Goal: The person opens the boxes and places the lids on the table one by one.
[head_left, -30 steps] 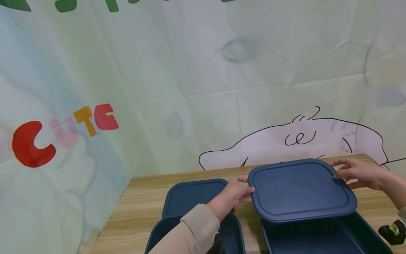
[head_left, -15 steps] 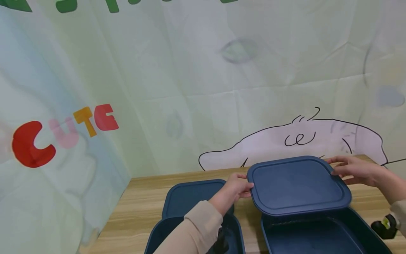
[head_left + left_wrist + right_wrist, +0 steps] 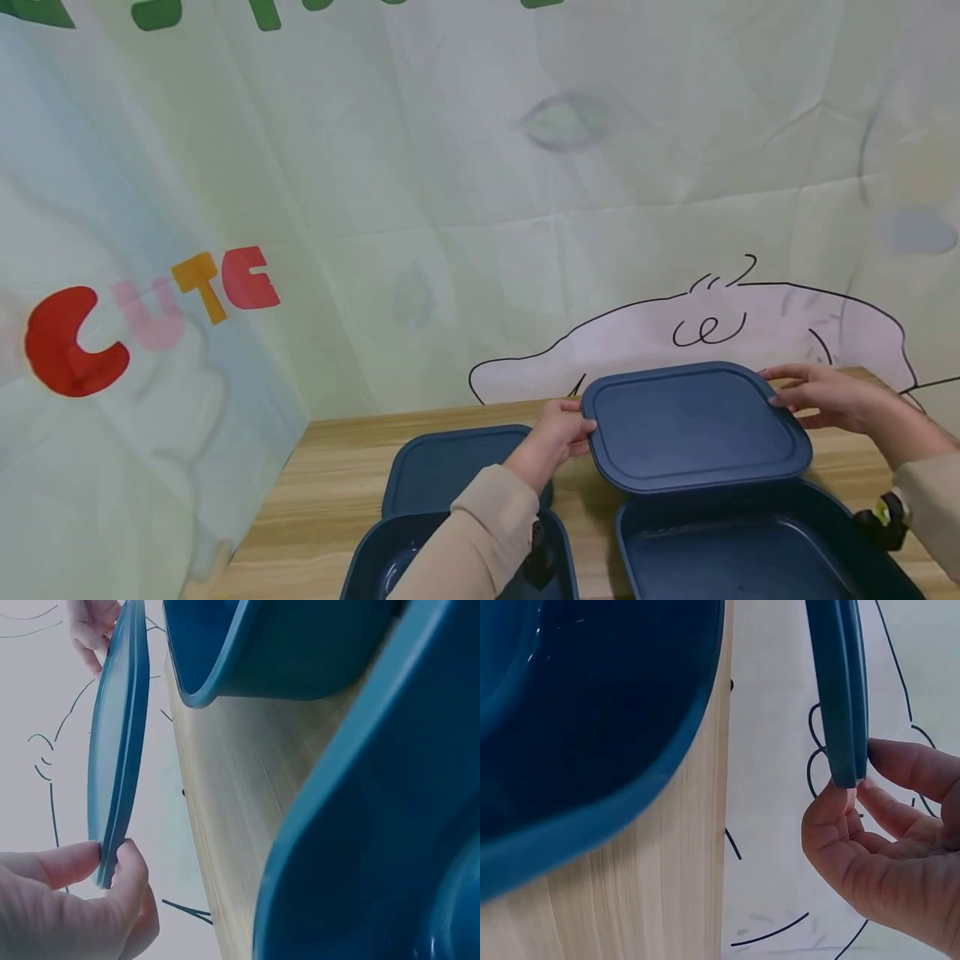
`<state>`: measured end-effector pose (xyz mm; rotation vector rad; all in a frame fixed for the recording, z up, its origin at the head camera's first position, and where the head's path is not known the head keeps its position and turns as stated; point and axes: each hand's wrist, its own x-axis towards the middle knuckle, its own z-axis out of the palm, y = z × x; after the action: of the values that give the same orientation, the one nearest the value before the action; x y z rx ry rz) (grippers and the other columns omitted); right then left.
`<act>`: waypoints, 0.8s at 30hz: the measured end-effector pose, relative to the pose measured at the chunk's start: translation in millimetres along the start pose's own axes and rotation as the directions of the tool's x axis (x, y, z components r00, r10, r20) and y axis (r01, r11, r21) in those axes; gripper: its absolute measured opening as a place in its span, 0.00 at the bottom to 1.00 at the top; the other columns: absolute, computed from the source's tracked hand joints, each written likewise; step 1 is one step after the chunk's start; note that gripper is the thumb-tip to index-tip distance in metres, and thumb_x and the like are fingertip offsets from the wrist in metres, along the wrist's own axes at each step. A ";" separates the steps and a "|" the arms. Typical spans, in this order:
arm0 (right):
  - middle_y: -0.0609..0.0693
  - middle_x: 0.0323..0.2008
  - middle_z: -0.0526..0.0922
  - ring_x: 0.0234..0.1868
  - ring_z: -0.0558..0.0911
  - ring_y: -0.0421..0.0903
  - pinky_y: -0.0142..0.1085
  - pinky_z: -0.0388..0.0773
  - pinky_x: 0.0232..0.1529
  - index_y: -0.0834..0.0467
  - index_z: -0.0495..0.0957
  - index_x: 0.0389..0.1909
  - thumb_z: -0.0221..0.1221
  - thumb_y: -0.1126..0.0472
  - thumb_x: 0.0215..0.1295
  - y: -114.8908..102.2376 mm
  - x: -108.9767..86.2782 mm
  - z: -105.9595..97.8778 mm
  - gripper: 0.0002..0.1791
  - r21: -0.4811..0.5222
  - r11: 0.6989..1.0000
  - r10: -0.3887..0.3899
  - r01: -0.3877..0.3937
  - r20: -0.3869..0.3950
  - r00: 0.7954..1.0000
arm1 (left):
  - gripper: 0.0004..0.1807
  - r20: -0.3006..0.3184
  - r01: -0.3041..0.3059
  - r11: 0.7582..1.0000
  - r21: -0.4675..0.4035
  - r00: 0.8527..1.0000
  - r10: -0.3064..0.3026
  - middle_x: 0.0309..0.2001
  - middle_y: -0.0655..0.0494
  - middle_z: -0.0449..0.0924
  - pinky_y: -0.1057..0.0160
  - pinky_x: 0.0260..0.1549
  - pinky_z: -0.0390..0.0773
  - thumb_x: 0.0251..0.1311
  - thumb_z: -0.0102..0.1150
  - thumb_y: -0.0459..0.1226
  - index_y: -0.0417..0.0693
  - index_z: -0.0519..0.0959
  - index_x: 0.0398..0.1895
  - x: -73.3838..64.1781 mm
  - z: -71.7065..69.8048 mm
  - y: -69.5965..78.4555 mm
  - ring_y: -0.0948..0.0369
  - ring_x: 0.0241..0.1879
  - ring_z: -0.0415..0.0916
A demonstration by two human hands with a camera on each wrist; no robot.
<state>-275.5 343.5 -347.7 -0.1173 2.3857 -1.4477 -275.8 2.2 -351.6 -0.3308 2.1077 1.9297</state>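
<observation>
A dark blue rounded-rectangle lid [image 3: 697, 429] hangs tilted above the back of the right blue box [image 3: 742, 550]. My left hand [image 3: 553, 437] pinches its left edge between thumb and fingers, as the left wrist view also shows on the lid [image 3: 120, 742]. At the opposite edge my right hand [image 3: 825, 400] pinches the rim, thumb on one face and fingers on the other in the right wrist view. The box under the lid is uncovered, its inner floor showing. My left forearm passes over the left blue box [image 3: 360, 562] and hides part of it.
A second blue lid [image 3: 450, 467] lies on the wooden table [image 3: 322, 475] behind the left box. A printed cloth backdrop [image 3: 450, 208] hangs behind the table's far edge. A strip of bare wood separates the two boxes.
Both hands have moved the lid up and away in the head view, slightly left, uncovering more of the right box. The boxes and the other lid have stayed put.
</observation>
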 end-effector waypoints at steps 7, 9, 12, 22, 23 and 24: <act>0.56 0.45 0.76 0.41 0.76 0.47 0.47 0.77 0.45 0.78 0.45 0.65 0.50 0.66 0.67 -1.7 7.0 -1.7 0.33 -0.013 1.000 0.013 -0.013 -0.013 1.000 | 0.18 -0.018 0.001 0.999 -0.045 1.000 -0.001 0.31 0.46 0.77 0.64 0.30 0.79 0.55 0.57 0.21 0.38 0.71 0.49 7.5 4.1 -0.8 0.61 0.26 0.74; 0.59 0.47 0.75 0.42 0.76 0.47 0.47 0.76 0.46 0.78 0.45 0.65 0.49 0.66 0.67 -1.3 8.9 -2.0 0.33 -0.016 1.000 0.018 -0.018 -0.016 1.000 | 0.18 -0.014 -0.004 0.998 -0.061 1.000 0.004 0.32 0.46 0.77 0.65 0.29 0.78 0.55 0.56 0.21 0.38 0.71 0.49 9.2 5.2 -1.4 0.61 0.26 0.74; 0.61 0.49 0.74 0.42 0.76 0.46 0.48 0.76 0.47 0.78 0.44 0.65 0.49 0.66 0.67 0.0 12.4 -1.9 0.33 -0.012 1.000 0.025 -0.025 -0.022 0.999 | 0.18 -0.016 -0.011 0.996 -0.085 1.000 0.010 0.32 0.46 0.76 0.66 0.26 0.76 0.55 0.55 0.20 0.37 0.70 0.49 12.0 7.0 -2.8 0.61 0.26 0.73; 0.61 0.48 0.75 0.42 0.75 0.47 0.47 0.76 0.46 0.77 0.46 0.65 0.50 0.67 0.66 3.7 22.6 -2.2 0.33 -0.001 0.999 0.047 -0.047 -0.064 0.997 | 0.18 -0.090 -0.019 0.992 -0.126 0.996 0.007 0.37 0.46 0.73 0.67 0.28 0.72 0.55 0.54 0.20 0.36 0.70 0.49 24.6 15.2 -1.7 0.58 0.31 0.71; 0.60 0.47 0.75 0.42 0.75 0.47 0.46 0.76 0.46 0.77 0.47 0.65 0.50 0.67 0.66 4.7 23.5 -1.8 0.33 0.003 0.999 0.052 -0.052 -0.068 0.996 | 0.18 -0.097 -0.020 0.990 -0.136 0.995 0.007 0.37 0.46 0.72 0.67 0.28 0.71 0.55 0.54 0.19 0.36 0.70 0.49 26.5 16.2 -3.0 0.58 0.31 0.71; 0.60 0.47 0.75 0.42 0.75 0.48 0.46 0.76 0.45 0.77 0.47 0.65 0.50 0.67 0.66 5.9 24.4 -1.4 0.33 0.004 0.999 0.054 -0.054 -0.069 0.996 | 0.17 -0.104 -0.023 0.989 -0.146 0.995 0.008 0.37 0.47 0.72 0.67 0.28 0.71 0.54 0.53 0.19 0.36 0.70 0.48 28.4 17.2 -4.5 0.57 0.32 0.72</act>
<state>-298.2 341.5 -358.4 -0.0017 2.4222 -1.4524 -300.3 19.2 -367.0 -0.4535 2.0391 2.1259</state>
